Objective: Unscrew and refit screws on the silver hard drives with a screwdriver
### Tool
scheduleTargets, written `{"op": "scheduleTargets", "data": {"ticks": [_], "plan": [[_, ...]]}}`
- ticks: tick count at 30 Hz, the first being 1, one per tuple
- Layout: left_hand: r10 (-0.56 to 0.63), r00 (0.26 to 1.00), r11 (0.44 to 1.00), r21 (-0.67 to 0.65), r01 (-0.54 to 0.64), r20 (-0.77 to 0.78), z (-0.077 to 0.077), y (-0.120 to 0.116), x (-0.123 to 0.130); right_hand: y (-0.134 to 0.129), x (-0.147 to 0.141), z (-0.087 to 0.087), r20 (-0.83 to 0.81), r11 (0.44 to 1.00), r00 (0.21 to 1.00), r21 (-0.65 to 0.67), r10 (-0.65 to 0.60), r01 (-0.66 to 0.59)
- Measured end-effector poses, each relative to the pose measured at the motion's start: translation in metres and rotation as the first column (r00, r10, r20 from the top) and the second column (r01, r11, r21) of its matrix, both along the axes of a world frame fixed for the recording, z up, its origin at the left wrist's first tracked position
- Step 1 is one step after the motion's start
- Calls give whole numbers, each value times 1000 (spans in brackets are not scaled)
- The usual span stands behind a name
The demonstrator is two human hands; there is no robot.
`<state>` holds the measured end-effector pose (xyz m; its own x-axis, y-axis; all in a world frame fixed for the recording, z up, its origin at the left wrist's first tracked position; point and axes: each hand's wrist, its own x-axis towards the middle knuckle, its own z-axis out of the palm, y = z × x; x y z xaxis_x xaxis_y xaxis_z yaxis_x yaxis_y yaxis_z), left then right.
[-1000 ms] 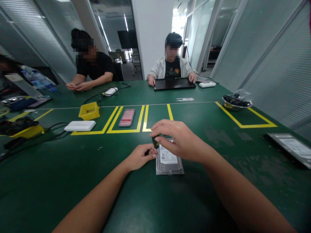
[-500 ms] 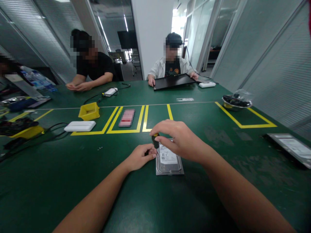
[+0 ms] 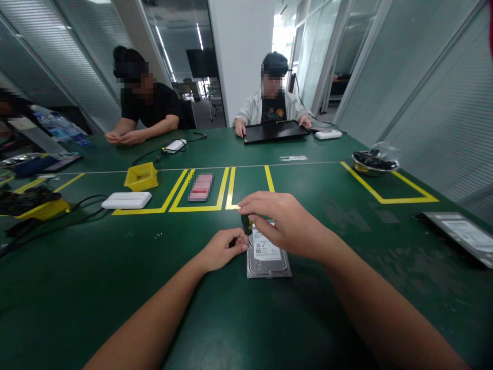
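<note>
A silver hard drive (image 3: 268, 264) with a white label lies flat on the green table in front of me. My right hand (image 3: 283, 223) is closed on the dark handle of a screwdriver (image 3: 247, 224), which stands upright over the drive's left edge. The screwdriver's tip is hidden. My left hand (image 3: 224, 250) rests on the table with curled fingers, its thumb and fingertips gripping the drive's left edge. Part of the label is covered by my right hand.
Small metal bits (image 3: 158, 236) lie left of my hands. Farther off are a yellow bin (image 3: 141, 177), a white power bank (image 3: 127, 200), a phone (image 3: 201, 187) and a bowl of dark parts (image 3: 375, 163). Another drive (image 3: 462, 234) lies right. Across the table, a person handles a black panel (image 3: 276, 132).
The screwdriver handle has turned a little in my right hand, whose fingers have shifted slightly. My left hand and the drive stay put. Across the table, the black panel has tilted slightly.
</note>
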<state>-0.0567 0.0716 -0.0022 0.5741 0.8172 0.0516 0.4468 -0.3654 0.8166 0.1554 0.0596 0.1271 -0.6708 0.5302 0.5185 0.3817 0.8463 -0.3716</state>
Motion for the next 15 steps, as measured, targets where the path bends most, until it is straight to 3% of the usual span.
{"op": "scheduleTargets", "data": {"ticks": [15], "plan": [[-12, 1000, 1000, -5, 12, 25, 0, 0, 2, -1, 1, 1, 41, 999, 998, -5, -39, 39]]}}
